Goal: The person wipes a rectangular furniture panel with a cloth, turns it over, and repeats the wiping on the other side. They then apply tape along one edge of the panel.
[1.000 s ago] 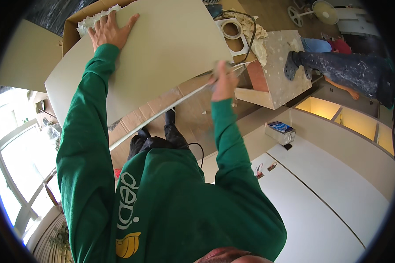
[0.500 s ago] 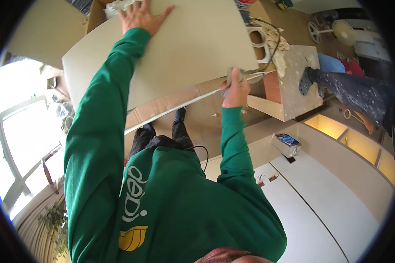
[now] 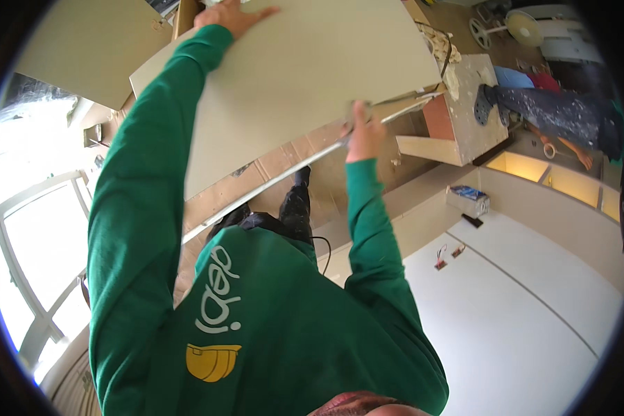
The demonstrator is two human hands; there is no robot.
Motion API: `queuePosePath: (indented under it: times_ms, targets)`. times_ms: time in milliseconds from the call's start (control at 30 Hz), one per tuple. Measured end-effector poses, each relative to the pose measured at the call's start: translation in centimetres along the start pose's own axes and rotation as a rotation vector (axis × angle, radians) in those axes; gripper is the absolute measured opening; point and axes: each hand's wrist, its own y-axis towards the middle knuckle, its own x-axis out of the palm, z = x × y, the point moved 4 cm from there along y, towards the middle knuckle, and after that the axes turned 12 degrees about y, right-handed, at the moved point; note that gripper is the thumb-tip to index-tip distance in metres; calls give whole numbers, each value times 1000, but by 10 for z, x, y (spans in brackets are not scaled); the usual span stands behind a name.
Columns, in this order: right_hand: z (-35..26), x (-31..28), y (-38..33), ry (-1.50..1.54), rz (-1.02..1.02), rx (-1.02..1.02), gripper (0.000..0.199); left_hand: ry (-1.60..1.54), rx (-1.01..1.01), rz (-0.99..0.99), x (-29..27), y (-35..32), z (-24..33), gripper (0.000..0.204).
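A large pale beige panel (image 3: 305,69) lies flat in front of me, with a whitish front edge strip (image 3: 274,184) running below it. My left hand (image 3: 230,17) rests on the panel's far left part, fingers spread and thumb stretched out. At the near edge, toward the right corner, my right hand (image 3: 365,141) grips a small grey-brown sanding block (image 3: 350,116). The thumb lies on top of the block, and motion blurs it a little. The block is against the edge; its underside is hidden.
Brown cardboard (image 3: 218,200) shows below the panel edge. To the right stands a paint-spattered wooden box (image 3: 475,111). Another person's leg (image 3: 558,114) in spattered trousers is beyond it. A carton (image 3: 468,201) stands by white panels (image 3: 499,277). A fan (image 3: 525,28) is at the back right.
My right hand has slid left along the panel edge with the sanding block, away from the right corner. My left hand stays on the panel. The whole view has shifted somewhat.
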Motion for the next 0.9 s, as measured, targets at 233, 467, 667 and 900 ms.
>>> queuePosePath:
  times_ms: [233, 467, 667, 900]
  targets:
    - [56, 55, -144, -167, -165, 56, 33, -39, 37, -9, -15, -18, -28, 109]
    - [29, 52, -113, -63, 19, 100, 32, 55, 231, -51, 24, 20, -37, 102]
    - [82, 107, -231, -176, -199, 223, 30, 250, 374, -37, 21, 14, -12, 86]
    - [80, 105, -220, -99, -166, 139, 31, -36, 202, 7, 34, 32, -37, 113]
